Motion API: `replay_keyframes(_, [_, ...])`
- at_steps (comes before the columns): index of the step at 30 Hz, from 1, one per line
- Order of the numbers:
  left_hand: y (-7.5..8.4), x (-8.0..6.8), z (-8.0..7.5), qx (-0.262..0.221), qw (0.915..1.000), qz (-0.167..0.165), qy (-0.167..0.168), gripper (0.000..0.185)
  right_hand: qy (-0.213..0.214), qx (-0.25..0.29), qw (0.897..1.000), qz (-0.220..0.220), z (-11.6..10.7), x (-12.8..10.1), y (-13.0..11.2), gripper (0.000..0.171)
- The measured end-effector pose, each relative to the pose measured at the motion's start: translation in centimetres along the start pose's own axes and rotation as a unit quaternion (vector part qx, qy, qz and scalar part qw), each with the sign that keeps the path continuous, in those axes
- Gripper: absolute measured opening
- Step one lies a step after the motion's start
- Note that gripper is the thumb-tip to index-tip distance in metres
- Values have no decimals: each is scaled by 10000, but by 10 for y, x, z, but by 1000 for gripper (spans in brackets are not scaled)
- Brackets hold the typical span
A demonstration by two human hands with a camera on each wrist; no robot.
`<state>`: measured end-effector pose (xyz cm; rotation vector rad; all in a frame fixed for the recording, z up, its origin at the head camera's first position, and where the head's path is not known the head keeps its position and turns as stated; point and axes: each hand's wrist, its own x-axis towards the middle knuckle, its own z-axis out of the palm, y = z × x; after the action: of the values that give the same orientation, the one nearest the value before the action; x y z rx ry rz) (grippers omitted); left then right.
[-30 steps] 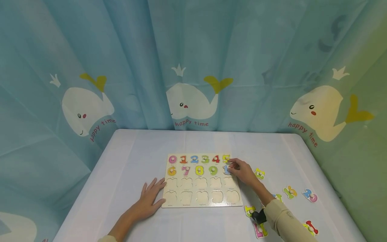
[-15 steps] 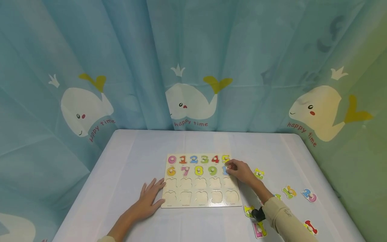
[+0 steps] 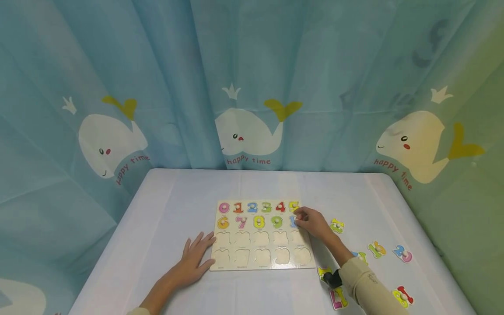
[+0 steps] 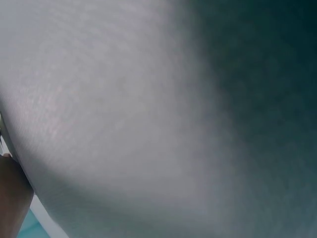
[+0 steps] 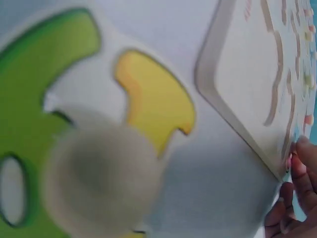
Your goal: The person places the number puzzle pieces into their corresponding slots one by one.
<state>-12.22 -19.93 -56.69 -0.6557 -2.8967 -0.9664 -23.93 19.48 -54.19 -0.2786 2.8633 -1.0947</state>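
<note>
The blue curtain (image 3: 252, 78) with its white whales hangs behind and to both sides of you, and in front of it stands the table (image 3: 165, 210) under a pale cloth. In the middle of that table lies the wooden number board (image 3: 261, 236), its upper two rows filled with coloured numbers and its lower two rows showing bare cut-outs. Your left hand (image 3: 195, 258) rests flat on the cloth, fingers straight and spread, with the fingertips touching the board's left edge near its front corner; it holds nothing. Your right hand (image 3: 313, 223) lies over the board's right side, fingers curled down onto the blue number piece (image 3: 293, 221) at the right end of the second row, just below the yellow 5 (image 3: 293, 205); the piece sits in or right over its slot, and from the head view you cannot tell whether your fingers really pinch its knob or only touch it. Your right sleeve (image 3: 370, 286) runs back to the front right, passing over loose pieces that lie on the cloth beside the board. To the right of the board are more loose number pieces: a green-and-yellow one (image 3: 337, 225) just beside your right hand, a yellow one (image 3: 377, 249) and a blue-and-pink one (image 3: 403, 253) farther out, and a red-and-yellow one (image 3: 403, 296) near the front. Your right wrist view shows a green and yellow piece (image 5: 74, 129) with a round knob, blurred, just beside the board's corner (image 5: 223, 89). The left wrist view shows only blurred cloth.
</note>
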Motion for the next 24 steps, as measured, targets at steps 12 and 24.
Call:
replay_keyframes(12, [2, 0, 0, 10, 10000, 84, -14, 55, 178, -294, 9970, -693, 0, -8, 11, 28])
replay_keyframes(24, [3, 1, -3, 89, 9996, -119, -232, 57, 991, -139, 9945, -306, -41, -31, 35, 27])
